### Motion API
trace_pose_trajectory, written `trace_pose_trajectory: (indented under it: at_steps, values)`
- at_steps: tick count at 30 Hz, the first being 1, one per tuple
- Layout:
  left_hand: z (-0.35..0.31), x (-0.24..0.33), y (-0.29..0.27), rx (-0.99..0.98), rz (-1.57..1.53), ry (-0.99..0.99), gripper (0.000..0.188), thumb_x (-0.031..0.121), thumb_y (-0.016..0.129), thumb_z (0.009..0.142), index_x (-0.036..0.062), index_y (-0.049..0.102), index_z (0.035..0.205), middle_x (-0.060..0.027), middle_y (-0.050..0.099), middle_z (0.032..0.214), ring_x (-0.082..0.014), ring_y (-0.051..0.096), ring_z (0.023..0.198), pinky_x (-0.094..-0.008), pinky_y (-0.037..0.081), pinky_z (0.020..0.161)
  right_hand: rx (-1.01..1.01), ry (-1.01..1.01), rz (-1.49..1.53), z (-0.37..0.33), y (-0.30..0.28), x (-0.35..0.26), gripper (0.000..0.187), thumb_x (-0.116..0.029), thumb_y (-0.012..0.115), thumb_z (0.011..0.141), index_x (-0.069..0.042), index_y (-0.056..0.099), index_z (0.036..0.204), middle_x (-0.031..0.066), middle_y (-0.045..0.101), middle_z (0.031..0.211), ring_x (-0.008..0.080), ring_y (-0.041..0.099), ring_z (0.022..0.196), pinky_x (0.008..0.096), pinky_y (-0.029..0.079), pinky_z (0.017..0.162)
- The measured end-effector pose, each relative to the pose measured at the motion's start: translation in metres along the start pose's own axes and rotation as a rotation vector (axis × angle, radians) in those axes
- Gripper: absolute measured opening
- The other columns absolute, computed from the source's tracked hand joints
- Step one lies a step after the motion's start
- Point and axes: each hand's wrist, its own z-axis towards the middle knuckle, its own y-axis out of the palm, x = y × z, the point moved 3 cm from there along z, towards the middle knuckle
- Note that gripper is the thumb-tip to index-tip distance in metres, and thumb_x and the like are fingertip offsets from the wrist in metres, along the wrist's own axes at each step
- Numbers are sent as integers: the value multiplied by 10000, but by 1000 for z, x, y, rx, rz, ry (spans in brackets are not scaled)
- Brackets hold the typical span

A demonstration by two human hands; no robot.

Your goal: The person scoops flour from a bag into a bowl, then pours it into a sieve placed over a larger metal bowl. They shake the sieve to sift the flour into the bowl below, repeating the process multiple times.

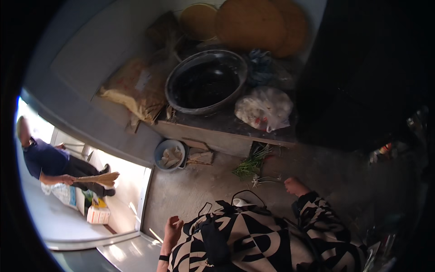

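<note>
My left hand (pixel 172 230) hangs at my left side, its fingers loosely curled and nothing visible in them. My right hand (pixel 297 186) is held out in front of me on the right, fingers curled in, with nothing showing in it. Neither hand touches any object. Nearest the right hand, a bunch of green onions (pixel 249 167) lies on the floor, with some white-rooted stalks (pixel 265 180) beside it. Ahead, on a low ledge, sit a large dark metal basin (pixel 206 108) and a clear plastic bag of whitish pieces (pixel 263 109).
A tan sack (pixel 136 88) leans left of the basin; round brown boards (pixel 250 22) stand behind. A grey bucket (pixel 157 156) of pale pieces sits on the concrete floor (pixel 204 181). Through the left doorway, a person (pixel 47 156) holds a straw hand broom (pixel 97 179) near a carton (pixel 98 215).
</note>
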Motion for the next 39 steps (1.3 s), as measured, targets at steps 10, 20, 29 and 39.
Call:
trace_pose_trajectory:
  at_steps: [10, 20, 29, 39]
  values:
    - [173, -58, 5, -437, 162, 365, 429, 65, 666, 777, 5, 398, 1106, -89, 628, 777, -168, 603, 724, -288, 490, 645, 541, -167, 129, -176, 39, 33, 174, -188, 550, 825, -43, 629, 879, 106, 592, 735, 255, 572, 699, 375, 448, 610]
    - [308, -23, 129, -754, 550, 392, 505, 338, 695, 774, -22, 509, 1075, -106, 569, 788, -184, 526, 672, -341, 417, 579, 454, 471, 464, -325, 229, 133, 111, -105, 542, 685, -83, 650, 683, 151, 628, 670, 314, 605, 624, 404, 470, 554]
    - [156, 75, 185, -902, 816, 807, 381, 364, 578, 768, 2, 568, 887, -240, 586, 815, -372, 586, 775, -445, 461, 647, 598, 633, 1126, -399, 299, 129, 89, -80, 496, 800, -76, 583, 778, 27, 540, 639, 158, 534, 512, 270, 418, 434]
    - [97, 84, 159, -764, 704, 397, 425, 357, 637, 769, 52, 591, 1062, -132, 643, 951, -249, 606, 914, -345, 483, 779, 398, 570, 780, -303, 234, 264, 105, -104, 528, 787, -42, 599, 742, 91, 556, 574, 199, 534, 450, 333, 418, 394]
